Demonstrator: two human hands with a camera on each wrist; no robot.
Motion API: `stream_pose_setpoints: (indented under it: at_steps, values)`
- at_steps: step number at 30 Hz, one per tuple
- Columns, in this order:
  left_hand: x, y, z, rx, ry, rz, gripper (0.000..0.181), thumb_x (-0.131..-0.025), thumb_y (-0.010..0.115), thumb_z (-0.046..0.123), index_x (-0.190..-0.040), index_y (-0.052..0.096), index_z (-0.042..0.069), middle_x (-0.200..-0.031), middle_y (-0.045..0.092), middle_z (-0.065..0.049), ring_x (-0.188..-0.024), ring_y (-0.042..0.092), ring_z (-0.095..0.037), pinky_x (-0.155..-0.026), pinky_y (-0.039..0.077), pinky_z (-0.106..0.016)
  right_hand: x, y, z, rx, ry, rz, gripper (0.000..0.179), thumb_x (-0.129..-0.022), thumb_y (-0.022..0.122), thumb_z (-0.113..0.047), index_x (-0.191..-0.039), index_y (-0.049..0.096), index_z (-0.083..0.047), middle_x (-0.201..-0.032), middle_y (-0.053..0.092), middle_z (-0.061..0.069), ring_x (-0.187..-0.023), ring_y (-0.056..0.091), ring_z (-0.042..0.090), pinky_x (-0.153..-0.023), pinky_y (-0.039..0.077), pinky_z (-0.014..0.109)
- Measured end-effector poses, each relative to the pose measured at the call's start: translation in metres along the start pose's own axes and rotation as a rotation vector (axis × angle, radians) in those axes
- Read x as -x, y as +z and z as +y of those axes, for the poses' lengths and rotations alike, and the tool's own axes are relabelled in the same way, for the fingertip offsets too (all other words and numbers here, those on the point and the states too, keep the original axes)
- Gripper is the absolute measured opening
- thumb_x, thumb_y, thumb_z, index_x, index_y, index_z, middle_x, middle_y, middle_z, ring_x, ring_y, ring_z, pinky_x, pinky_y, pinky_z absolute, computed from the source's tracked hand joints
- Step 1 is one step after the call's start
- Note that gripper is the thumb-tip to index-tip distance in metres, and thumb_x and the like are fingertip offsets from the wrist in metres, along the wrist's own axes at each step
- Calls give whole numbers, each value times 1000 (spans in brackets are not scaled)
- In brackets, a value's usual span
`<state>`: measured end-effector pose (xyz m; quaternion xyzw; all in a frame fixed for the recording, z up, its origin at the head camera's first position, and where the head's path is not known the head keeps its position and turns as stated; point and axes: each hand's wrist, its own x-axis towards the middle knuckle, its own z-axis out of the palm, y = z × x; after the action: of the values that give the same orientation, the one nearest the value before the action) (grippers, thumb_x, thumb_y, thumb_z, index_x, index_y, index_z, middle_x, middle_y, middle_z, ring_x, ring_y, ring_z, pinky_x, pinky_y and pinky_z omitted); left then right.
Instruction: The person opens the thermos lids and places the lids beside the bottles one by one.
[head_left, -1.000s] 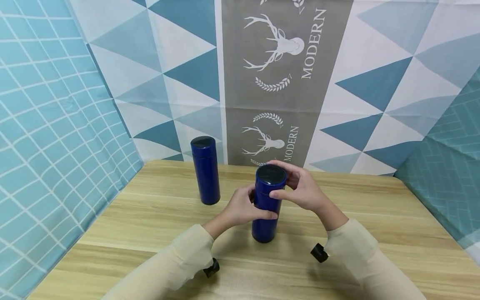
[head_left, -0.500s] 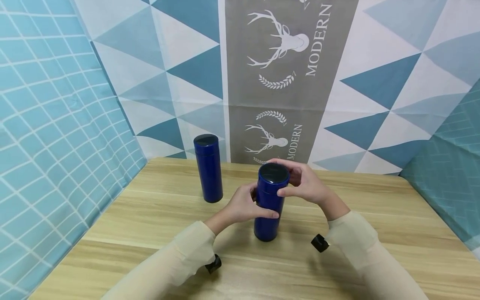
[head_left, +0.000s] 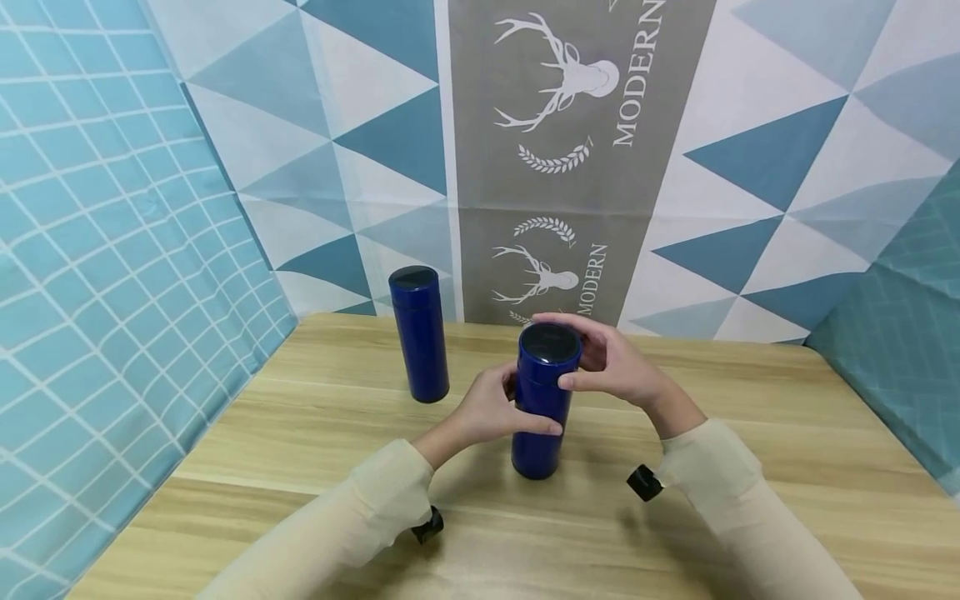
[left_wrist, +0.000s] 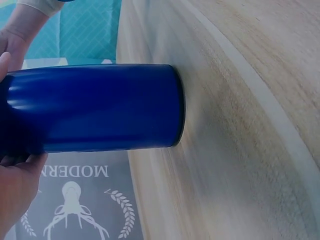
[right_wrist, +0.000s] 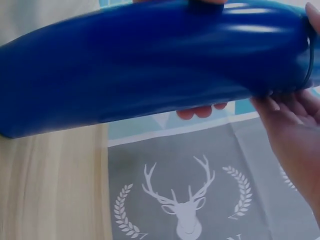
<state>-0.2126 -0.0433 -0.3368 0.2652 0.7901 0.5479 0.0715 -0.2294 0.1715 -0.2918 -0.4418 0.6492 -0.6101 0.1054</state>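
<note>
1. Two blue flasks, one wooden tabletop [head_left: 247, 471]. Landmark for these notes: the held flask [head_left: 542, 401], upright, with both hands on it. Whether its base bears on the wood, cannot tell.
2. Left hand [head_left: 487, 410]: gripping. Wrapped round the held flask's body at about mid-height, thumb across the near face; probably set there to steady the body.
3. Right hand [head_left: 613, 367]: also gripping, higher on the held flask than the left. Thumb on the near side by the lid seam [head_left: 536, 381], fingers round the far side. The height likely gives purchase near the lid and leaves the other hand room. Dark top [head_left: 551, 342] uncovered.
4. Second flask [head_left: 422, 340]: upright, left of and behind the held flask, well apart, untouched. That gap seems to keep it clear of both arms.
5. Deer-print cloth [head_left: 491, 158]: hangs behind the held flask, presumably as a backdrop.
</note>
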Motion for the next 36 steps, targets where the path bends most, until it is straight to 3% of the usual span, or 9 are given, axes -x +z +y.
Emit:
stream_pose_setpoints:
  at_steps: [5, 9, 12, 17, 20, 23, 31, 36]
  values:
    - [1, 1, -3, 12, 30, 14, 63, -70, 85, 19, -126, 57, 15, -118, 69, -6, -100, 67, -15, -92, 55, -37, 2, 9, -10, 51, 18, 122, 73, -84, 71, -5, -146, 32, 2, -139, 53, -2, -125, 56, 14, -103, 49, 23]
    - [2, 2, -3, 12, 37, 40, 62, -71, 84, 20, -126, 57, 15, -117, 69, -6, -99, 67, -14, -92, 55, -39, 3, 23, -19, 114, 87, 302, 76, -79, 77, -7, -143, 37, 2, -143, 50, 10, -122, 57, 5, -100, 48, 17]
    - [1, 2, -1, 2, 32, 49, 63, -71, 84, 21, -127, 57, 15, -117, 69, -4, -100, 67, -14, -91, 55, -35, 3, 34, -25, 182, 144, 396, 76, -78, 78, -6, -143, 39, -2, -146, 45, 20, -124, 57, 12, -101, 47, 15]
    - [1, 3, 1, -15, 25, 59, 63, -70, 85, 21, -126, 57, 15, -117, 69, -3, -101, 67, -14, -90, 56, -32, 2, 52, -28, 331, 178, 499, 79, -77, 80, -8, -144, 39, -5, -141, 52, 16, -126, 56, 32, -104, 48, 31]
    - [1, 5, 0, -21, 29, 70, 63, -69, 85, 19, -125, 58, 14, -116, 69, -4, -101, 68, -15, -89, 56, -31, 0, 60, -26, 414, 184, 570, 78, -75, 82, -12, -143, 43, -6, -135, 57, 15, -120, 61, 30, -101, 50, 38]
    - [2, 7, 0, -21, 27, 68, 62, -69, 85, 18, -125, 58, 12, -117, 69, -5, -101, 68, -16, -89, 56, -29, -1, 64, -23, 448, 174, 624, 73, -74, 83, -12, -138, 49, -7, -130, 61, 14, -112, 66, 28, -97, 53, 37]
    - [4, 6, 3, -53, -4, 54, 61, -68, 86, 19, -122, 60, 12, -113, 71, -6, -96, 69, -16, -83, 57, -27, 1, 62, -22, 432, 134, 594, 67, -75, 81, -7, -135, 52, -7, -129, 62, 14, -111, 66, 29, -94, 55, 34]
    - [3, 3, 5, -40, -9, 42, 61, -67, 86, 20, -122, 60, 12, -113, 71, -5, -96, 69, -15, -84, 57, -27, 2, 56, -22, 422, 128, 542, 67, -76, 80, -8, -136, 51, -7, -129, 62, 15, -110, 66, 31, -91, 55, 23]
